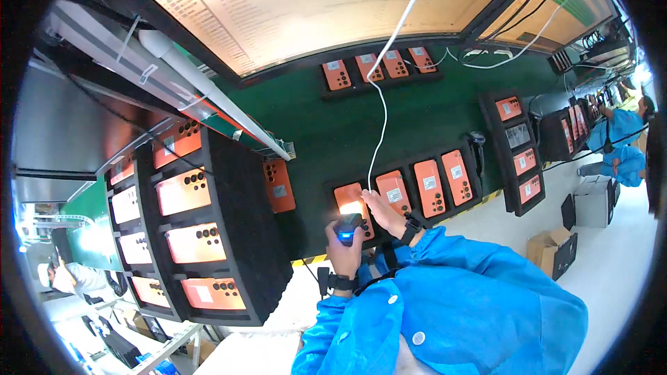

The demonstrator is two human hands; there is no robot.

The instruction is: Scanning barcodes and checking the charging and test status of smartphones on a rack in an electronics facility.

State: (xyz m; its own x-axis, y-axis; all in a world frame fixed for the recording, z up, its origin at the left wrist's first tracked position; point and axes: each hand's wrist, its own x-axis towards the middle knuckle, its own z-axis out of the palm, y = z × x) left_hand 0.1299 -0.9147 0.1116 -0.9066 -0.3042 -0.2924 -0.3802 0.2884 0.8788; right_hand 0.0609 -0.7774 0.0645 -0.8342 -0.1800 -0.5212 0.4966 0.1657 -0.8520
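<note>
In my left hand (343,255) is a small dark handheld barcode scanner (348,230), fingers wrapped round it, with a blue light on its back. Its bright light falls on an orange phone (347,194) lying in a black foam tray (403,225) at the bench's near edge. Just right of the glow, my right hand (382,212) is closed on the lower end of a white cable (381,125), which hangs from above. Whether the plug sits in the phone is hidden by the fingers. More orange phones (429,187) with white labels lie to its right in the tray.
Stacked black foam trays (257,264) of orange phones stand at left, beside a single phone (279,186). Another tray (497,160) lies right, past a dark scanner-like device (476,140). Monitors (306,14) lean over the green bench (299,111). Co-workers in blue (617,132) are far right.
</note>
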